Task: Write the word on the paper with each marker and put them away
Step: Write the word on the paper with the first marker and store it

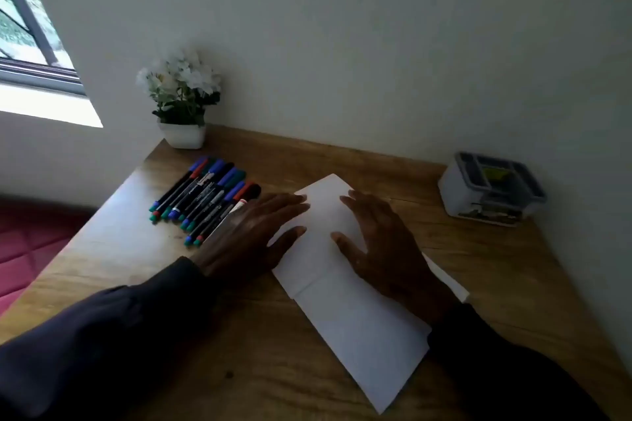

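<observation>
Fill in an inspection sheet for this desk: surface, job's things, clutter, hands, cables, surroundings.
Surface: wooden desk, set against the wall.
Job's things: white paper lies flat and creased, with no writing seen; markers lie capped in a row left of it.
Clutter: potted white flowers at the back left corner; white box with a grey top at the right, by the wall.
Hands: left hand flat, fingertips on the paper's left edge; right hand flat on the paper.
Cables: nothing seen.
Surroundings: pale wall, window upper left, red cushion beside the desk.
</observation>
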Demonstrator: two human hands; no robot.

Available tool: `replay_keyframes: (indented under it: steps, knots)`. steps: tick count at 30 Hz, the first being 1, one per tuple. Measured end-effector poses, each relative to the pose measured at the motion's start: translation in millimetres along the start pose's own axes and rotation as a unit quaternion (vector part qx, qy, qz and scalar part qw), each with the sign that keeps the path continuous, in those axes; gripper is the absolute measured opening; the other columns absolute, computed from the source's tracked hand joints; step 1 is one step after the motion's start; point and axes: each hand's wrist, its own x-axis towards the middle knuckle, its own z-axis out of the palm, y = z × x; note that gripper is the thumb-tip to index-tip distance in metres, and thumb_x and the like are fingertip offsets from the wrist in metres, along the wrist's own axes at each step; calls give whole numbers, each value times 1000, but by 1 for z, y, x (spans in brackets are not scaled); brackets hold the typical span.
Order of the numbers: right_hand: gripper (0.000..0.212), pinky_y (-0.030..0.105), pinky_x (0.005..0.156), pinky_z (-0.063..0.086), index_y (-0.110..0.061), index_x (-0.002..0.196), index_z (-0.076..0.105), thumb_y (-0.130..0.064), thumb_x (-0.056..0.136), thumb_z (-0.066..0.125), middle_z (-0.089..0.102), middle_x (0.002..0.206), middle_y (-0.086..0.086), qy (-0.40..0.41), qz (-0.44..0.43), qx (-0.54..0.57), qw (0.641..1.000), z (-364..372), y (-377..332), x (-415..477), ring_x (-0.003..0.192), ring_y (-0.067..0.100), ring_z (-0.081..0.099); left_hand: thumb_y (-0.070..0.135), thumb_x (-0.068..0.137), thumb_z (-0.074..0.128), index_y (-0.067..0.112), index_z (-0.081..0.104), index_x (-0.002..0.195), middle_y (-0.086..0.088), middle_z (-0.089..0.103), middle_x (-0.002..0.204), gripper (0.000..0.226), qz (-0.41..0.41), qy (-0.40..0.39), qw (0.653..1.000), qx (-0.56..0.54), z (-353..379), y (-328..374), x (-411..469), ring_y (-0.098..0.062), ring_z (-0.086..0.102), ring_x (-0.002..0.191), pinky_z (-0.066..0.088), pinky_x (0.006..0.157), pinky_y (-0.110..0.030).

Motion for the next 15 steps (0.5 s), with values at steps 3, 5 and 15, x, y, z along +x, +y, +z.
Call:
replay_keyframes:
  steps: [3,5,15]
  knots:
    - [71,31,120,9,-31,159,28,-65,97,38,24,168,-5,-36,-3,2,999,11,0,-9,155,17,18,78,86,4,29,50,142,6,40,154,88,-7,-76,997,6,2,-2,-10,-9,35,141,27,111,-22]
    - [69,30,121,7,-32,159,29,-63,98,37,23,168,-6,-55,-11,10,998,12,0,-10,155,16,16,80,85,10,34,46,144,9,34,157,83,-23,-108,994,12,3,-1,-12,-6,26,144,25,117,-26]
    - [72,36,126,19,-34,156,35,-70,93,31,31,165,-10,-57,-28,19,998,9,7,-25,154,11,21,44,100,45,36,38,147,13,24,160,48,-34,-131,991,-12,1,12,-25,-3,22,145,30,118,-31]
